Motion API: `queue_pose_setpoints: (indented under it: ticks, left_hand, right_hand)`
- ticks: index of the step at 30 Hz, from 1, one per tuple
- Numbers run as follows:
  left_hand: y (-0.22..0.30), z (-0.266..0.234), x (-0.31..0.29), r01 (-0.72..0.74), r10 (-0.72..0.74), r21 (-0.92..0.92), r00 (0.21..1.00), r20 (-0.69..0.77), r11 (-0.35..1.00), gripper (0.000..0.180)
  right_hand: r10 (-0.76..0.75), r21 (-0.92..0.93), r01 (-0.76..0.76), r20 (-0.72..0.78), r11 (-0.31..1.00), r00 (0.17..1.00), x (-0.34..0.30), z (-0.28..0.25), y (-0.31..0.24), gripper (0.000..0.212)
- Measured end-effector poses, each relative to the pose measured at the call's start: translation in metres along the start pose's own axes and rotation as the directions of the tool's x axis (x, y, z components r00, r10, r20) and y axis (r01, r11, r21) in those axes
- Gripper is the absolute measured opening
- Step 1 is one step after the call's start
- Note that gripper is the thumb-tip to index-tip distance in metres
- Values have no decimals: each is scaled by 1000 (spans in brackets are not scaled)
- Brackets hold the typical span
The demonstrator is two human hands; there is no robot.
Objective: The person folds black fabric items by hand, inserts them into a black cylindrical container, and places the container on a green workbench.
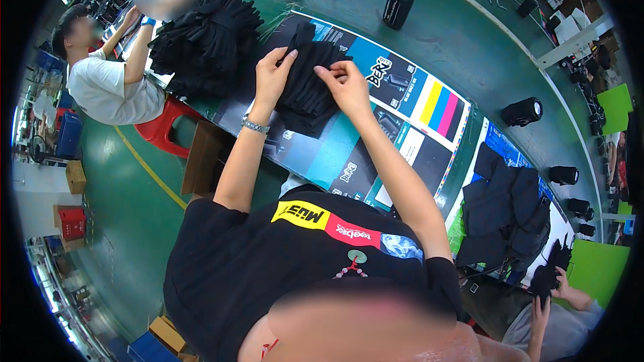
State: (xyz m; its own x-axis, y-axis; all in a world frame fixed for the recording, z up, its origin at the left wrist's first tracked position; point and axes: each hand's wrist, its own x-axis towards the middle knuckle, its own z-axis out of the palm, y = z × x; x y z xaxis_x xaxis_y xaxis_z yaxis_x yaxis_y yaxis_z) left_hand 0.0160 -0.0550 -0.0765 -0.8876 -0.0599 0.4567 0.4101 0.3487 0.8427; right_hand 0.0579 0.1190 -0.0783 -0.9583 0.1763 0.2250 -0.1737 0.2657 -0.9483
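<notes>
A thick bundle of black fabric strips (305, 104), folded in rows, sits on printed sheets in front of me. My left hand (273, 80) is at its left edge, thumb on the cloth and fingers closed around it. On the right side my right hand (345, 87) is bent over the bundle, thumb and forefinger pinching the fabric near its upper right edge. Beyond my left hand a large heap of similar black strips (204, 37) is piled up.
Printed sheets (409, 74) cover the green table. Black cylindrical speakers (399, 5) stand along the belt beyond. A co-worker (111, 84) sits at left near a red stool (171, 127). Black pouches (506, 204) lie at right, where another person's hands (550, 291) hold black cloth.
</notes>
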Motion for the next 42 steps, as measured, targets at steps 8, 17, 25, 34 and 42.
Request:
queue_pose_setpoints:
  ticks: [8,17,25,34,42]
  left_hand:
    - [71,0,5,388,-186,-688,917,352,614,21]
    - [105,89,-10,305,-81,-457,892,446,835,30]
    - [99,139,-31,54,41,-289,949,311,956,19]
    - [99,138,-21,464,-137,-465,804,579,754,22]
    - [104,131,0,851,78,-463,494,866,-246,14]
  right_hand:
    - [-9,488,104,-193,867,981,-5,-10,-29,43]
    - [261,800,57,-261,597,929,-14,-89,-34,23]
    - [333,878,-98,-73,469,940,-43,-113,-32,34]
    - [464,939,-245,110,242,879,-44,-130,29,24]
    - [256,996,-20,-4,90,967,-64,-184,-8,36]
